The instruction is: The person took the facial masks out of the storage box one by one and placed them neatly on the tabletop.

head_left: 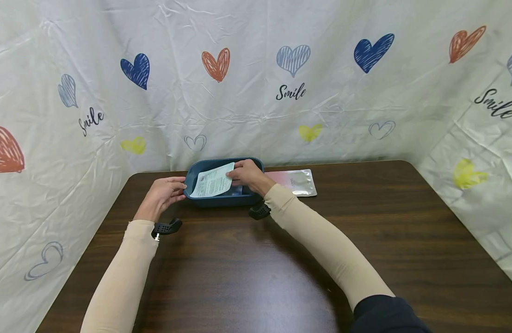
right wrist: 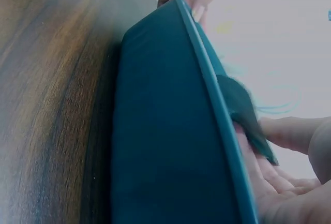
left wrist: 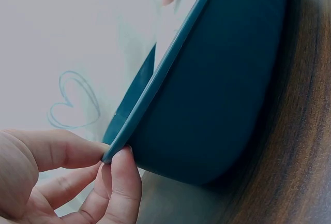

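A dark blue rectangular plastic bin (head_left: 222,201) stands near the table's back edge. My left hand (head_left: 162,196) pinches its left rim between thumb and fingers, seen close in the left wrist view. My right hand (head_left: 249,175) reaches over the bin's right part and holds a flat pale packet (head_left: 212,181) by its right end, thumb on one face and fingers on the other. Small print covers the packet, which slants over the bin's opening. In the right wrist view the packet (right wrist: 240,105) looks dark and is partly hidden behind the rim. Something bluish shows inside the bin under it.
A pink and silver packet (head_left: 303,181) lies on the table right of the bin, partly behind my right wrist. The brown wooden table (head_left: 239,273) meets a white curtain (head_left: 247,125) printed with hearts, right behind the bin.
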`<act>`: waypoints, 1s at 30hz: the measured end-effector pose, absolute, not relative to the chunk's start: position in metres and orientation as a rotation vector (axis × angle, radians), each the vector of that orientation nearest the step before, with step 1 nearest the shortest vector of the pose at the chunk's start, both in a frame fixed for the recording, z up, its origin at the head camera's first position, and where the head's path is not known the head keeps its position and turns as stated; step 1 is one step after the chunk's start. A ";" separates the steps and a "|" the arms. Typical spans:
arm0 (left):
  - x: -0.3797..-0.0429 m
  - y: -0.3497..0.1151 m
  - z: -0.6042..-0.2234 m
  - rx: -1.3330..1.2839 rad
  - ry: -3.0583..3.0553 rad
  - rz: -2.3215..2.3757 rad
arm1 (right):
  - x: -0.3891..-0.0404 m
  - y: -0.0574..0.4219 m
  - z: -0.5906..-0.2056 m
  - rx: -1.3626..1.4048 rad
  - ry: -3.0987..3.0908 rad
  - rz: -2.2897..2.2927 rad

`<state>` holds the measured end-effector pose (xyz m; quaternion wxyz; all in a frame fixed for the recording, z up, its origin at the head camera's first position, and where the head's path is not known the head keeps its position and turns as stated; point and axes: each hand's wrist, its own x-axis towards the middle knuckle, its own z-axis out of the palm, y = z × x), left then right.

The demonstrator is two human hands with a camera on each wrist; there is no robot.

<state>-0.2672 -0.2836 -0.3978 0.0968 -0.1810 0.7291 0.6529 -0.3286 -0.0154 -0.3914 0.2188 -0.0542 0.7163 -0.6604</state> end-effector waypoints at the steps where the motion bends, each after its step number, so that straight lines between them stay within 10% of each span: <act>1: -0.267 -0.284 -0.398 -0.536 2.161 1.932 | -0.329 -0.017 -0.392 -0.152 1.998 -1.820; 30: -0.268 -0.284 -0.399 -0.534 2.169 1.926 | -0.326 0.002 -0.379 -0.190 2.173 -1.721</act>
